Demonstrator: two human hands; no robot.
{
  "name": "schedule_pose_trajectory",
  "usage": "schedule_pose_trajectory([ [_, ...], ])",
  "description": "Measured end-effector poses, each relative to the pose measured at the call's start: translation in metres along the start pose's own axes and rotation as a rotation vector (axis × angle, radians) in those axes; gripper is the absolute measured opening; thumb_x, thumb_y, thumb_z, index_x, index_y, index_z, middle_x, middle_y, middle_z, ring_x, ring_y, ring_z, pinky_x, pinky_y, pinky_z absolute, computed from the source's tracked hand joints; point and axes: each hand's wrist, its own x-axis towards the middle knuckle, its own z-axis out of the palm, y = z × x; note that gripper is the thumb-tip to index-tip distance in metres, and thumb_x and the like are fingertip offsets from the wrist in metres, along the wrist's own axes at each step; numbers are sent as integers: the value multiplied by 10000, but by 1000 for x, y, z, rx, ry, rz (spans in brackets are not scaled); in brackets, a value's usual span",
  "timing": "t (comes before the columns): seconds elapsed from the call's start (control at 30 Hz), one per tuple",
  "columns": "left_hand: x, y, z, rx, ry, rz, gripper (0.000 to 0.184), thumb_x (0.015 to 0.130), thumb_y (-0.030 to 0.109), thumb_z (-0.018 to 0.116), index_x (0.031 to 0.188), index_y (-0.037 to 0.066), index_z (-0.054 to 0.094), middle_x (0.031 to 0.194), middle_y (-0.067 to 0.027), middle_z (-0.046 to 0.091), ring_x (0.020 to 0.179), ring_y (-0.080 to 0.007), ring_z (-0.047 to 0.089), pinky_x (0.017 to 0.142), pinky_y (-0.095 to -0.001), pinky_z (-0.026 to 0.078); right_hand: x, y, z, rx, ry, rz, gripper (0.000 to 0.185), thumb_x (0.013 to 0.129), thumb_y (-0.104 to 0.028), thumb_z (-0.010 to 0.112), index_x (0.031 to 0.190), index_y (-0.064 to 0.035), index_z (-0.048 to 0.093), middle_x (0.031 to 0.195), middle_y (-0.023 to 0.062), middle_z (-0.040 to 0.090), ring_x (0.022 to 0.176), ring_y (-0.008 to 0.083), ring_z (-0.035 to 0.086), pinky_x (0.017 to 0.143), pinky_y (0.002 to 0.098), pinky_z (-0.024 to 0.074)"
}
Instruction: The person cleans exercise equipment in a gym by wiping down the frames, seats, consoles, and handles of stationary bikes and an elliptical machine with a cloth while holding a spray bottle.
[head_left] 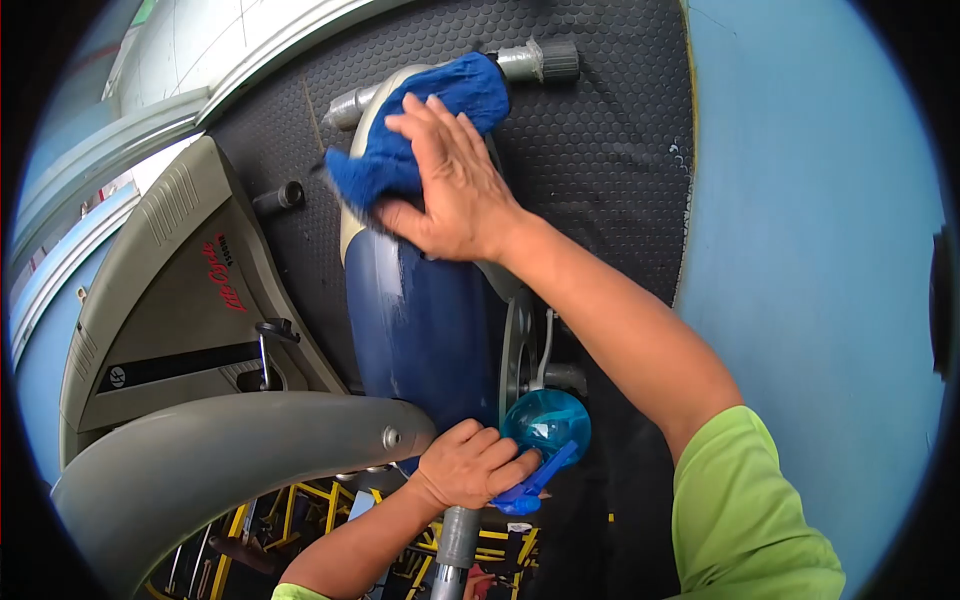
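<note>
My right hand [455, 190] presses a blue cloth [445, 105] flat against the pale end of an exercise bike's rounded body, its fingers spread over the fabric. Just below the cloth, the dark blue casing [425, 325] carries a whitish, shiny streak. Lower down, my left hand [473, 463] is closed around the neck area of a spray bottle [547, 425]. Blue-green liquid shows through the bottle's clear, round body, and its blue trigger head [525, 493] points downward in view. The left palm side is hidden.
A curved grey frame tube [250, 450] crosses the lower left. A second grey exercise machine [180, 290] with red lettering stands at left. Black textured matting [600, 170] covers the floor, bordered by light blue floor [800, 200] at right. Yellow metal frames [330, 505] show below.
</note>
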Motion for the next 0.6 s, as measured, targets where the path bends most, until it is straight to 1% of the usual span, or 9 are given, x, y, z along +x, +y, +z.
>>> schedule_pose_trajectory([
  [0.07, 1, 0, 1, 10, 11, 15, 365, 792, 482, 710, 985, 180, 641, 706, 25, 413, 605, -141, 457, 577, -286, 336, -17, -12, -3, 15, -79, -163, 758, 748, -504, 697, 1323, -79, 445, 1509, 238, 317, 1421, 410, 283, 1182, 532, 164],
  [0.13, 1, 1, 2, 13, -4, 3, 372, 792, 501, 710, 982, 186, 646, 704, 28, 406, 609, -135, 454, 569, -277, 333, 3, 11, -5, -153, -145, -100, 623, 728, -375, 717, 1224, -64, 504, 1354, 251, 493, 1299, 438, 420, 1142, 506, 259],
  [0.17, 3, 1, 1, -11, -3, -12, 268, 818, 400, 681, 986, 194, 651, 701, 34, 401, 612, -129, 451, 563, -271, 330, 19, 31, -3, -2, -77, 71, 668, 733, -401, 663, 1272, -45, 495, 1319, 269, 522, 1301, 435, 427, 1129, 491, 285],
  [0.27, -3, -3, 5, 46, -30, 60, 363, 756, 490, 739, 943, 182, 687, 672, 49, 434, 582, -118, 462, 591, -267, 349, 63, 129, 22, 579, 92, 562, 749, 802, -496, 564, 1391, -45, 455, 1307, 266, 549, 1266, 388, 488, 1062, 432, 388],
  [0.3, -4, 0, 5, 5, -32, 9, 227, 794, 200, 576, 1006, 203, 657, 705, 43, 400, 623, -121, 448, 567, -265, 338, 52, 145, 29, 701, 134, 706, 738, 854, -522, 523, 1396, -27, 445, 1312, 218, 553, 1217, 328, 528, 1023, 423, 414],
  [0.33, -5, 0, 4, 9, -34, 19, 227, 794, 200, 576, 1006, 203, 657, 705, 43, 400, 623, -121, 448, 567, -265, 338, 41, 156, 34, 823, 178, 847, 733, 906, -547, 483, 1401, -8, 435, 1317, 169, 556, 1167, 269, 568, 984, 413, 440],
  [0.43, -4, 0, 5, 4, -23, 12, 224, 796, 202, 581, 1006, 214, 660, 703, 47, 402, 619, -116, 446, 568, -261, 343, -41, 171, 46, 899, 112, 1197, 841, 931, -606, 405, 1464, 40, 338, 1421, 195, 478, 1248, 284, 522, 1037, 397, 410],
  [0.53, -5, 2, 6, 1, -37, -4, 220, 794, 214, 592, 1003, 224, 661, 701, 50, 399, 611, -113, 445, 558, -257, 338, -159, 198, 94, 724, -45, 1497, 769, 989, -557, 317, 1498, 19, 299, 1476, 182, 430, 1300, 274, 482, 1082, 381, 361],
  [0.6, -3, 3, 5, 5, -29, -12, 220, 787, 217, 604, 999, 232, 659, 700, 51, 396, 607, -110, 443, 554, -252, 334, -170, 188, 87, 790, -90, 1491, 748, 989, -540, 322, 1490, 15, 324, 1473, 179, 437, 1319, 264, 467, 1095, 370, 342],
])
